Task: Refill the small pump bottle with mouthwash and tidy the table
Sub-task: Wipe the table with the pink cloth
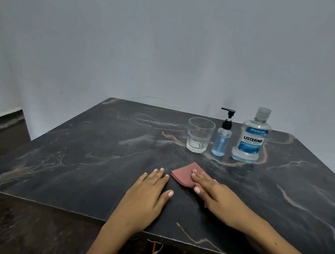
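Left hand (pixel 148 195): flat on dark marbled table (pixel 75 158), fingers spread, empty. Right hand (pixel 215 197): flat, pressing folded pink cloth (pixel 184 175). Beyond, in a row: empty glass (pixel 200 135); small pump bottle (pixel 222 137), clear, black pump, blue liquid nearly to shoulder; mouthwash bottle (pixel 252 137), capped, upright.

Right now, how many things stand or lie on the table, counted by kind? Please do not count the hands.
Bottles: 2, the pump bottle and the mouthwash bottle
Glasses: 1, the glass
Cloths: 1, the pink cloth under the right hand
Total: 4 things on the table
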`<state>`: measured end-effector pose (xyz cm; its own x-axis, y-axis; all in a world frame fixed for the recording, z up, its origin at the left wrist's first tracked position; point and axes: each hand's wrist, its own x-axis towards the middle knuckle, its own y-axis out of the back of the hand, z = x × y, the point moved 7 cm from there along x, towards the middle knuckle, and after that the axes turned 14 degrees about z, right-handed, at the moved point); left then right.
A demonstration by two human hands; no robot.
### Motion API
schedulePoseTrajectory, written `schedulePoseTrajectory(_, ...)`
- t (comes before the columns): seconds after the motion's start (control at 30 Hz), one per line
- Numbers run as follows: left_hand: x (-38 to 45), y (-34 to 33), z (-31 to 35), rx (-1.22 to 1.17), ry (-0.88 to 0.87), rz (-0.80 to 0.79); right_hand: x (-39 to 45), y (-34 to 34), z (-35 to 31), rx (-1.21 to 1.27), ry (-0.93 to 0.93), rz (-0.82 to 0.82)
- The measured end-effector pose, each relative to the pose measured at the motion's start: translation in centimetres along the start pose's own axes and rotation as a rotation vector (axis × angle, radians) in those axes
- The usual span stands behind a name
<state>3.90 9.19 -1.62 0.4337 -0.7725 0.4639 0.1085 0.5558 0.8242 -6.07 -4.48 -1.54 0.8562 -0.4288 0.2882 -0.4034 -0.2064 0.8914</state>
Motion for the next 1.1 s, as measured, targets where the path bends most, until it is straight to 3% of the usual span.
schedulePoseTrajectory(0.37, 0.1, -0.1, 0.0, 0.001, 0.012, 0.002, 7.3, -2.3, -1.4, -0.019, -0.115, 0.025)
schedulePoseTrajectory(0.57, -0.2, 1.2, -1.3, -0.094, 0.153, 0.15, 7.8, -3.7, -5.3, 0.018, 0.033, -0.083)
schedulePoseTrajectory(0.77, -1.0, 2.0, -3.2, -0.123, 0.277, 0.195, 5.2, -4.5, -9.3, 0.157, 0.242, -0.166)
schedulePoseTrajectory(1.1, -0.7, 1.3, -2.7, -0.15, 0.245, 0.132, -1.3, -1.2, -7.7, 0.25, 0.384, -0.23)
